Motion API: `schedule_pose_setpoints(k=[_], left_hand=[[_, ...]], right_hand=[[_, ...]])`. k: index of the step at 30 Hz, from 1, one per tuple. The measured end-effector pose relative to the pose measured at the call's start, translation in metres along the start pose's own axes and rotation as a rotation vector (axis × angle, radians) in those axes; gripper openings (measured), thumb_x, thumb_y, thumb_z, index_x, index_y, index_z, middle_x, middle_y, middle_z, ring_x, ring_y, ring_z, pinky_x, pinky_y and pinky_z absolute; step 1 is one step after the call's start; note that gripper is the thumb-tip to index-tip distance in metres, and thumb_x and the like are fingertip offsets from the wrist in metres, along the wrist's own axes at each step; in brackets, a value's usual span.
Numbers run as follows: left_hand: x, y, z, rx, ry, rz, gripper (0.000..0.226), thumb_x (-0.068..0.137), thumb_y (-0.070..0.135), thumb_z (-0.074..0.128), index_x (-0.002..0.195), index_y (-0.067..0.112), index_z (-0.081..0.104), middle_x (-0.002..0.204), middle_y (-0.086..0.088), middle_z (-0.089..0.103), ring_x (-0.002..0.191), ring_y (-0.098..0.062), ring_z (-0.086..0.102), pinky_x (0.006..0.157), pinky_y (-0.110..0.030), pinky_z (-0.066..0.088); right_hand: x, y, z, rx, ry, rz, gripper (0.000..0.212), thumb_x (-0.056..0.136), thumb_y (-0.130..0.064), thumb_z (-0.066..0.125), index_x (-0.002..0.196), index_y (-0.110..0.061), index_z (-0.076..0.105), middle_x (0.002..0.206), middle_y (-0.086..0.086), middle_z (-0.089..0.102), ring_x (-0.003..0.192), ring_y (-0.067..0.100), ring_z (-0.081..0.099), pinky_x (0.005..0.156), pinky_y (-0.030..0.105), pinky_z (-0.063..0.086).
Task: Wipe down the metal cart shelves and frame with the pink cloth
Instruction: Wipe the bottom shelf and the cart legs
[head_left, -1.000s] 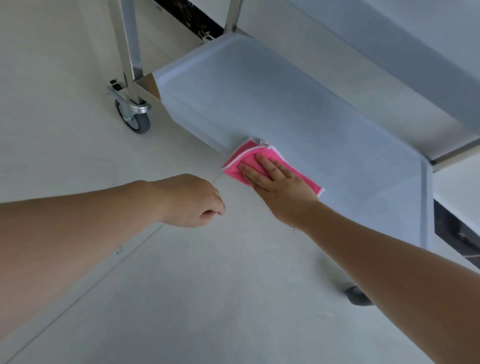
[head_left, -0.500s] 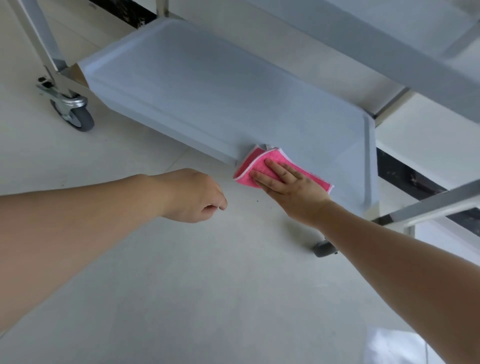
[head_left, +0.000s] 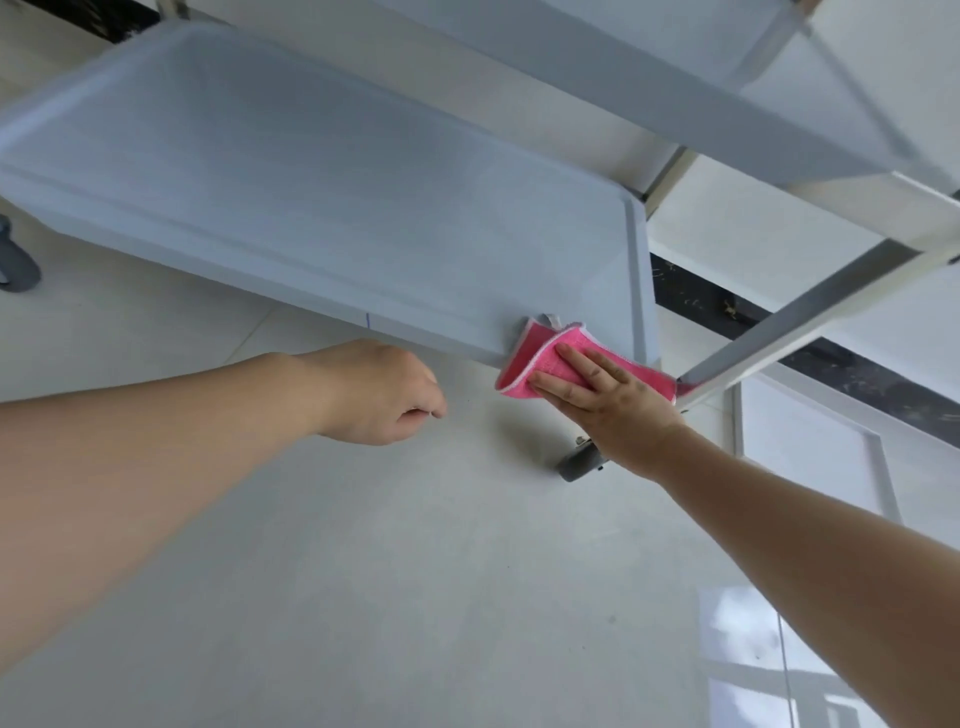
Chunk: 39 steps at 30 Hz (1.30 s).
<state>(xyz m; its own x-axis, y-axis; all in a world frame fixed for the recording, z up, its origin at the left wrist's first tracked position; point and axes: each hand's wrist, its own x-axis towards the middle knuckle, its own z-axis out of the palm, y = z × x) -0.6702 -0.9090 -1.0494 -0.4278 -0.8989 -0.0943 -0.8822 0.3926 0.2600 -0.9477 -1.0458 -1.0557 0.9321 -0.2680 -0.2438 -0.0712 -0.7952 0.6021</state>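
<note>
Cloth (head_left: 540, 358) flat under right hand (head_left: 608, 395), fingers straight, pressing shelf (head_left: 332, 208) edge, left hand (head_left: 379, 395) loosely curled, empty.

The right hand (head_left: 608, 400) is pressing the pink cloth (head_left: 545, 358) flat against the front edge of the lower shelf (head_left: 322, 187), near that shelf's right front corner; its fingers (head_left: 574, 364) are lying straight and spread over the fabric. The cloth is folded over the rim, and its right end is reaching the metal leg (head_left: 789, 322) of the cart. The left hand (head_left: 379, 395) is hanging in the air above the floor (head_left: 363, 571), in front of the shelf and apart from it, fingers loosely curled and holding nothing. A grey caster (head_left: 579, 460) is showing just beneath the right wrist. An upper shelf (head_left: 675, 93) is crossing the top of the view.
</note>
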Motion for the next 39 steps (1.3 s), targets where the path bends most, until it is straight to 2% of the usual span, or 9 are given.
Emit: schedule_pose_setpoints(k=[5, 12, 18, 22, 24, 28, 34, 36, 39], left_hand=[[0.022, 0.010, 0.000, -0.003, -0.007, 0.057, 0.031, 0.093, 0.024, 0.040, 0.116, 0.026, 0.059, 0.111, 0.011, 0.063, 0.102, -0.014, 0.056, 0.080, -0.026, 0.044], [0.058, 0.037, -0.020, 0.023, 0.051, 0.028, 0.027, 0.089, 0.025, 0.041, 0.108, 0.020, 0.059, 0.106, -0.001, 0.062, 0.098, -0.025, 0.057, 0.080, -0.036, 0.048], [0.099, 0.078, -0.029, -0.109, 0.224, 0.087, 0.041, 0.080, 0.040, 0.056, 0.116, 0.023, 0.050, 0.112, 0.003, 0.053, 0.101, -0.018, 0.051, 0.080, -0.027, 0.042], [0.108, 0.099, -0.024, -0.061, 0.248, 0.190, 0.058, 0.071, 0.052, 0.064, 0.120, 0.026, 0.045, 0.113, 0.007, 0.048, 0.099, -0.013, 0.047, 0.081, -0.023, 0.037], [0.109, 0.105, -0.023, -0.048, 0.269, 0.214, 0.045, 0.076, 0.043, 0.062, 0.115, 0.024, 0.050, 0.111, 0.006, 0.051, 0.096, -0.016, 0.050, 0.077, -0.025, 0.037], [0.106, 0.111, -0.031, -0.169, 0.350, 0.190, 0.014, 0.087, 0.029, 0.054, 0.094, 0.021, 0.063, 0.089, 0.005, 0.061, 0.082, -0.018, 0.056, 0.063, -0.026, 0.035], [0.118, 0.132, -0.055, -0.416, 0.449, 0.039, 0.011, 0.089, 0.019, 0.051, 0.083, 0.016, 0.059, 0.064, 0.008, 0.052, 0.060, -0.015, 0.050, 0.057, -0.028, 0.040], [0.122, 0.139, -0.060, -0.504, 0.465, 0.021, 0.010, 0.089, 0.014, 0.051, 0.084, 0.013, 0.059, 0.061, 0.008, 0.051, 0.051, -0.006, 0.048, 0.052, -0.024, 0.039], [0.125, 0.145, -0.064, -0.526, 0.482, 0.020, 0.011, 0.088, 0.009, 0.050, 0.086, 0.013, 0.060, 0.065, 0.007, 0.052, 0.050, -0.002, 0.049, 0.050, -0.017, 0.034]], right_hand=[[-0.038, 0.001, 0.015, 0.129, -0.039, 0.141, 0.070, 0.076, -0.010, 0.060, 0.140, -0.023, 0.034, 0.146, -0.012, 0.039, 0.133, 0.038, 0.037, 0.099, 0.061, 0.040], [-0.051, 0.007, 0.000, 0.172, -0.143, 0.113, 0.062, 0.072, -0.012, 0.064, 0.132, -0.022, 0.051, 0.144, -0.008, 0.045, 0.128, 0.035, 0.046, 0.097, 0.054, 0.044], [-0.080, 0.018, -0.035, 0.485, -0.106, 0.120, 0.062, 0.084, 0.003, 0.044, 0.141, -0.019, 0.036, 0.154, 0.007, 0.024, 0.121, 0.035, 0.051, 0.080, 0.042, 0.055], [-0.107, 0.019, -0.061, 0.939, 0.127, 0.400, 0.034, 0.089, -0.004, 0.050, 0.121, -0.013, 0.056, 0.127, 0.009, 0.047, 0.085, 0.026, 0.061, 0.073, 0.033, 0.052], [-0.113, 0.018, -0.068, 1.046, 0.216, 0.489, 0.028, 0.086, -0.001, 0.051, 0.111, -0.010, 0.059, 0.110, 0.005, 0.054, 0.088, 0.018, 0.058, 0.080, 0.022, 0.048], [-0.118, 0.017, -0.070, 1.147, 0.110, 0.678, 0.028, 0.087, -0.008, 0.050, 0.110, -0.024, 0.056, 0.090, -0.012, 0.059, 0.077, 0.010, 0.056, 0.065, 0.004, 0.039], [-0.121, 0.027, -0.078, 1.264, 0.186, 0.784, 0.009, 0.086, -0.032, 0.053, 0.093, -0.037, 0.055, 0.079, -0.019, 0.056, 0.071, -0.002, 0.054, 0.057, 0.009, 0.038], [-0.123, 0.032, -0.082, 1.128, 0.174, 0.829, 0.023, 0.075, -0.047, 0.061, 0.089, -0.031, 0.054, 0.082, -0.016, 0.053, 0.070, 0.002, 0.053, 0.056, 0.013, 0.039], [-0.123, 0.039, -0.087, 0.953, 0.134, 0.898, 0.018, 0.074, -0.029, 0.064, 0.085, -0.017, 0.055, 0.082, -0.004, 0.051, 0.066, 0.017, 0.055, 0.057, 0.027, 0.045]])
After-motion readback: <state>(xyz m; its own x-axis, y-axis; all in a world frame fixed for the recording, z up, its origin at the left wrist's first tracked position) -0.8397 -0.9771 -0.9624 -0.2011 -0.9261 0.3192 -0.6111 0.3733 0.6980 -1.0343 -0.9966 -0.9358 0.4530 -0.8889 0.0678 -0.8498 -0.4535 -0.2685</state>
